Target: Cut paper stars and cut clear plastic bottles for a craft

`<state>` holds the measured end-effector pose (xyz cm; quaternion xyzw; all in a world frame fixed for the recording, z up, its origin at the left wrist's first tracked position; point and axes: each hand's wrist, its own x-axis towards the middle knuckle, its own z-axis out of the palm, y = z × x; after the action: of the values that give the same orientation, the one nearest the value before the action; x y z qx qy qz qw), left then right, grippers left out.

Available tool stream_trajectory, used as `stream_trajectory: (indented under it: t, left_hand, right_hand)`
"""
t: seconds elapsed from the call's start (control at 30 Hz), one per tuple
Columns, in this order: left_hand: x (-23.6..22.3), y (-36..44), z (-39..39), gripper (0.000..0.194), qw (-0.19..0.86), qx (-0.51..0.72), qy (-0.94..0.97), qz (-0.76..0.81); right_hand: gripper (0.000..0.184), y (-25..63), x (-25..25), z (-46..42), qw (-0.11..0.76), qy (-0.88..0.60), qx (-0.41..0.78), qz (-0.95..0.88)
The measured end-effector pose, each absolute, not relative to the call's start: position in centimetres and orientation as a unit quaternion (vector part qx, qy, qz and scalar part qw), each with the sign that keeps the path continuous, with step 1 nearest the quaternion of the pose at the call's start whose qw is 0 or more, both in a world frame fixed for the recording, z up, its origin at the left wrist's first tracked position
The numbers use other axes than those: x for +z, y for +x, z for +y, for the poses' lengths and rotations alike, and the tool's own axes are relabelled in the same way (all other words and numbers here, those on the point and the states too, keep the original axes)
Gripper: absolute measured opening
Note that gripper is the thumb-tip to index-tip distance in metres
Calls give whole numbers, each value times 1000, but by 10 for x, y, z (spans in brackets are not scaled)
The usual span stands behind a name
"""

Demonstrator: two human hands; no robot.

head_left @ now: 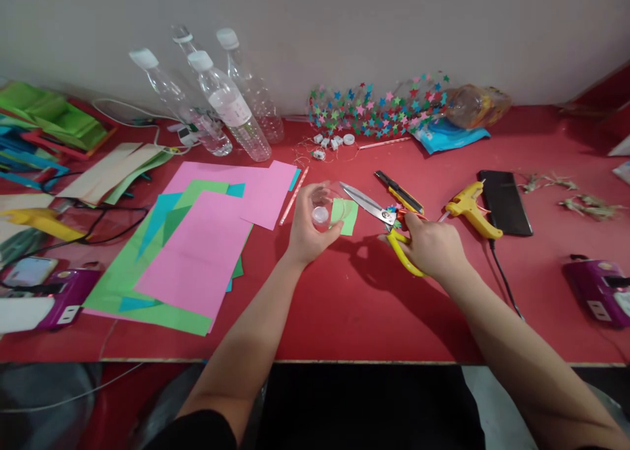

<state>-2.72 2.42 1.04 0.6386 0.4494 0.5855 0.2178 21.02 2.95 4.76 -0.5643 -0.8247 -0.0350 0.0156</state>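
Observation:
My left hand (311, 224) is curled around a clear piece of plastic bottle (336, 194), with a whitish round part (319, 214) showing between the fingers. Beside it, partly seen through the plastic, is a small light-green paper piece (350, 219). My right hand (433, 243) grips scissors (377, 208) by their yellow handles; the blades point up and left toward the plastic piece. Whether the blades touch the plastic, I cannot tell. Just beyond the scissors lies a yellow-and-black utility knife (401, 193). Small colored bits partly show behind the scissors.
Pink, green and blue paper sheets (197, 253) spread on the left of the red table (344, 325). Several clear bottles (231, 105) stand behind them. A star-covered plastic roll (377, 105) lies along the wall. On the right are a yellow glue gun (470, 210), a phone (506, 202) and a purple power socket (598, 292).

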Motion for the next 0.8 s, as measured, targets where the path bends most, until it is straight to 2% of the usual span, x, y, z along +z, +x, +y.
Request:
stream_trajectory:
  t: [0.2,0.43,0.57,0.8]
  left_hand:
    - [12,-24,22,64,252,555,664,434]
    - [15,-29,21,63,267,554,668,419]
    - [17,-34,21,64,269,552,676,408]
    - [25,-53,22,62,344,516,676,397]
  right_hand:
    - [69,211,50,32,3,-561,-25,-828]
    - [59,214,50,36,-28,-557,-15,-830]
    - [55,216,49,37,-10,-543,-22,-840]
    - [53,217,48,37,-3,-531,-29,-847]
